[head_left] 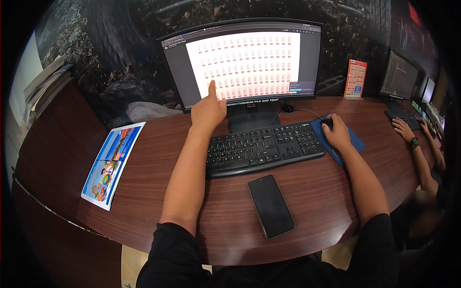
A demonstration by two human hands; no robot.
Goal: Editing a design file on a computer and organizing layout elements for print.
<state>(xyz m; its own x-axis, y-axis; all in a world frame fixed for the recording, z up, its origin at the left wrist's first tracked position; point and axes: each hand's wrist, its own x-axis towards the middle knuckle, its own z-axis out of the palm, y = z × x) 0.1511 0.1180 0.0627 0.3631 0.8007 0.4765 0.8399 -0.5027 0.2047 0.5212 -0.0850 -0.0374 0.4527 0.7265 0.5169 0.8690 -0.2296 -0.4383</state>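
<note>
My left hand (209,111) is raised at the lower left of a curved computer monitor (245,57). Its index finger points up at the screen, which displays rows of small repeated red and dark designs on white; the other fingers are partly hidden, and I see nothing held. Whether the fingertip touches the glass I cannot tell. My right hand (339,132) rests over a dark computer mouse (327,123), its fingers around it, on a blue mouse pad (354,140). Between my forearms sits a black keyboard (259,150). A smartphone (271,206) with a dark screen lies nearer to me.
A colourful printed sheet (113,165) lies on the left of the brown wooden desk (153,144). Stacked papers (45,89) top the side partition. A red-and-white desk calendar (355,79) stands right of the monitor. Farther right, another person's hands (403,129) are by a second keyboard and monitor (401,74).
</note>
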